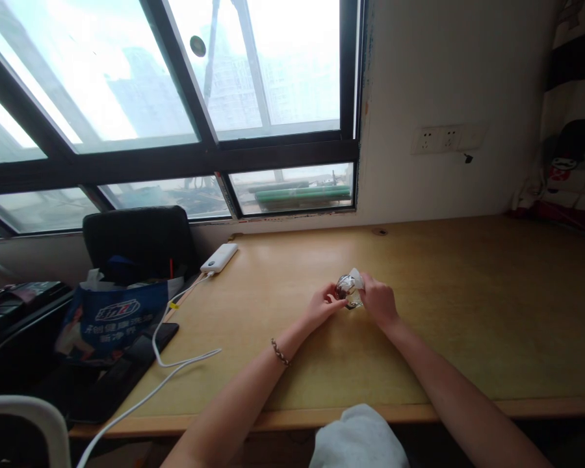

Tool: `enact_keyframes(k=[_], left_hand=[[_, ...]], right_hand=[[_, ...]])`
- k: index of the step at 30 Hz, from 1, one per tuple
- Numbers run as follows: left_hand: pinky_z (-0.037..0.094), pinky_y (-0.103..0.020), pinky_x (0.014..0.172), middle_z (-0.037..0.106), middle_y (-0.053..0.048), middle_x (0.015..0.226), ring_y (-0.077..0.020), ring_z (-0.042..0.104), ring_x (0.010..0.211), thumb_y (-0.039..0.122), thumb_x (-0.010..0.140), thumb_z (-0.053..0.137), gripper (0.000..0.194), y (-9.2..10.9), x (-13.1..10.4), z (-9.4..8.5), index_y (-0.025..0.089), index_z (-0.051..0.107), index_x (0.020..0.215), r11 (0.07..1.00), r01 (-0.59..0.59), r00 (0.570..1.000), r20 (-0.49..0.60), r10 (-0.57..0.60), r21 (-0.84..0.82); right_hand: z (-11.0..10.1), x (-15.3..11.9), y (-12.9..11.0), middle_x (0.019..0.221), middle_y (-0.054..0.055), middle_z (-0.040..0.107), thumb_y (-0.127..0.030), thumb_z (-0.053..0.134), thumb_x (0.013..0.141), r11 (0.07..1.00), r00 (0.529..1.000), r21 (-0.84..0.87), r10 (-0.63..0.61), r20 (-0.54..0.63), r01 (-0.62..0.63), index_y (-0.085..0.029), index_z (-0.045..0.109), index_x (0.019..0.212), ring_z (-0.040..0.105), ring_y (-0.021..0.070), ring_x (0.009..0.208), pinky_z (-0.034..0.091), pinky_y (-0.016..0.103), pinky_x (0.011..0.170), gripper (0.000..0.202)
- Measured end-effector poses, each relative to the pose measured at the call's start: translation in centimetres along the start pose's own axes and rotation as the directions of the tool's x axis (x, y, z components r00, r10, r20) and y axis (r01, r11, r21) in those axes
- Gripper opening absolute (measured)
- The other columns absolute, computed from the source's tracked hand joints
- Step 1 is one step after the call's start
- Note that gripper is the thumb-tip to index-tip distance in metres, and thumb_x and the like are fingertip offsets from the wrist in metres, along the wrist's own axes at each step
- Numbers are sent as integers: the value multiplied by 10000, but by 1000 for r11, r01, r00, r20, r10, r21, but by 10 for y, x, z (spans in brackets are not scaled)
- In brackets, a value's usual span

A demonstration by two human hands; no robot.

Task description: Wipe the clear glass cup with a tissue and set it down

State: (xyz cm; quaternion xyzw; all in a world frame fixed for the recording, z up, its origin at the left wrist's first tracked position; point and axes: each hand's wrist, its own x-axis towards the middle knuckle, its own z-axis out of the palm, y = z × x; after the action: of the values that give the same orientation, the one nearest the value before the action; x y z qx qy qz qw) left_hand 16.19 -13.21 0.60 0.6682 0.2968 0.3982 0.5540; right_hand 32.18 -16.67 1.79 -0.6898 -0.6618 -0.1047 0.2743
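Note:
A small shiny, silvery rounded object is held over the wooden table, a little right of the middle of the view. My left hand grips it from the left, with fingers and thumb closed on its side. A white tissue is pinched in my right hand and lies against the object's right side. Reflections and my fingers hide part of the object, so its exact kind does not show.
On the wooden table, a white power bank lies at the left edge with a white cable trailing from it. Left of the table stand a black chair and a blue bag. Windows and a wall socket are behind.

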Motion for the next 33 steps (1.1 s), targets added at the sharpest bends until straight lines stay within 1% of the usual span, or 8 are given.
enact_keyframes(k=[6, 10, 12, 15, 18, 24, 29, 33], left_hand=[[475, -246, 570, 590, -115, 982, -140, 592, 671, 253, 614, 695, 421, -1, -6, 9, 127, 472, 948, 985, 46, 997, 68, -36, -166], [500, -280, 553, 564, -131, 1043, -124, 597, 588, 263, 624, 687, 390, -2, -6, 8, 128, 454, 906, 980, 55, 998, 22, -52, -190], [508, -291, 610, 554, -120, 1062, -143, 611, 661, 251, 622, 693, 401, -4, -5, 6, 134, 450, 919, 976, 2, 1000, -12, -5, -216], [499, -309, 718, 563, -93, 1041, -184, 605, 823, 225, 594, 717, 445, -9, -5, 6, 148, 443, 937, 965, -63, 998, -38, 55, -255], [486, -318, 751, 577, -85, 1013, -200, 598, 857, 214, 579, 728, 464, -10, -6, 9, 157, 446, 944, 962, -97, 995, -30, 93, -256], [450, -292, 773, 605, -82, 969, -189, 593, 843, 229, 630, 688, 524, 4, -9, 12, 170, 466, 1102, 985, -53, 998, -35, 48, -164], [455, -286, 747, 526, -81, 1118, -164, 583, 836, 229, 689, 622, 387, 0, -5, 7, 187, 503, 1055, 935, -27, 983, -179, -39, -354], [465, -314, 720, 590, -98, 947, -168, 605, 732, 296, 710, 588, 246, -13, 1, 10, 128, 552, 886, 770, 207, 966, 1, -258, -603]], right_hand=[[0, 1, 3, 716, 62, 638, -220, 461, 780, 994, 998, 106, -17, -56, 23, -169, 598, 892, 572, 171, 630, 284, 229, 523, 185], [10, 5, 1, 637, 78, 631, -343, 465, 778, 910, 985, 377, 152, 83, -172, -150, 626, 706, 568, 181, 582, 336, 237, 504, 261], [18, 5, -3, 609, 83, 631, -405, 493, 749, 721, 922, 580, 246, 300, -381, -135, 630, 693, 573, 186, 548, 380, 244, 479, 308], [27, 4, -9, 734, 79, 661, -406, 575, 678, 251, 781, 739, 185, 597, -625, -132, 629, 862, 607, 196, 614, 462, 261, 499, 334], [31, 2, -11, 851, 77, 660, -348, 654, 591, -27, 738, 744, 111, 666, -667, -144, 614, 925, 615, 209, 734, 499, 283, 575, 393], [35, 1, -6, 806, 58, 662, -281, 637, 569, -145, 798, 836, 250, 548, -529, -145, 616, 851, 608, 199, 733, 487, 287, 602, 313], [38, 7, -7, 761, 30, 650, -254, 641, 584, -236, 875, 910, 275, 399, -341, -154, 610, 768, 594, 160, 700, 471, 273, 659, 212], [32, 6, -13, 720, -2, 627, -255, 626, 600, -271, 905, 921, 244, 348, -280, -181, 587, 727, 573, 137, 668, 462, 253, 644, 152]])
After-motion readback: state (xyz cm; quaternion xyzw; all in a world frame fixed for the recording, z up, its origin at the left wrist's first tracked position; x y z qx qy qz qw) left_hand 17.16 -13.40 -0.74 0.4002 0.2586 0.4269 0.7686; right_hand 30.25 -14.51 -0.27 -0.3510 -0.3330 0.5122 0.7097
